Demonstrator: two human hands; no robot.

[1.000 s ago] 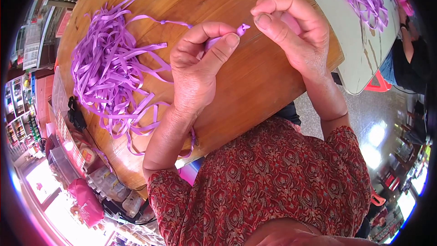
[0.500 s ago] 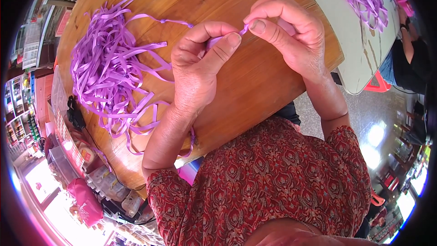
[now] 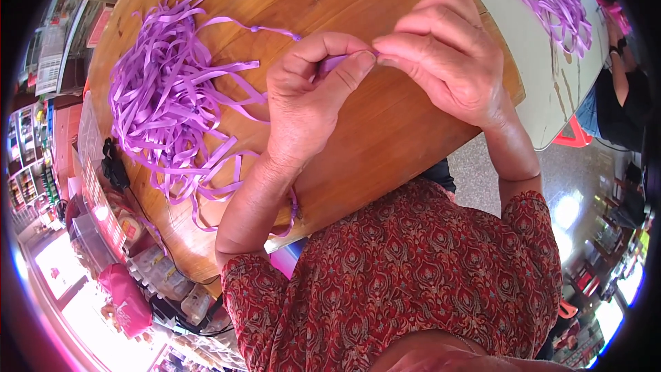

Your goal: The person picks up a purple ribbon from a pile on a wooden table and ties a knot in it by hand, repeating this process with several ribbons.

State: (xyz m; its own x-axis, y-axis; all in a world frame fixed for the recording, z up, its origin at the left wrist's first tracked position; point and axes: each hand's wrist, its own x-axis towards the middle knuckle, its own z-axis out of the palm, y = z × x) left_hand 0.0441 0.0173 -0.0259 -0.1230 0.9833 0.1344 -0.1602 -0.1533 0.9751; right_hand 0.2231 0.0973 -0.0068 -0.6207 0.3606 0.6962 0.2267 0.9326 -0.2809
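Note:
Over the wooden table (image 3: 365,172), my left hand (image 3: 306,89) pinches a purple ribbon (image 3: 333,63) between thumb and forefinger. The fingertips of my right hand (image 3: 451,62) close on the ribbon's end right beside the left fingertips; most of that end is covered by the fingers. Left of my hands lies a big loose heap of purple ribbons (image 3: 162,89). From it one strand with small knots (image 3: 255,29) stretches toward my left hand, and other strands trail down beside my left forearm.
A pale table (image 3: 513,62) at the right carries another pile of purple ribbons (image 3: 547,0). Another person's arm (image 3: 618,72) shows at the far right, beside a red stool (image 3: 575,134). A black cable (image 3: 115,165) and a pink bag (image 3: 127,300) are on the left.
My right hand has turned, its thumb now tucked below the fingers, and its fingertips have come closer to the left ones. The knot that showed between them is now mostly hidden.

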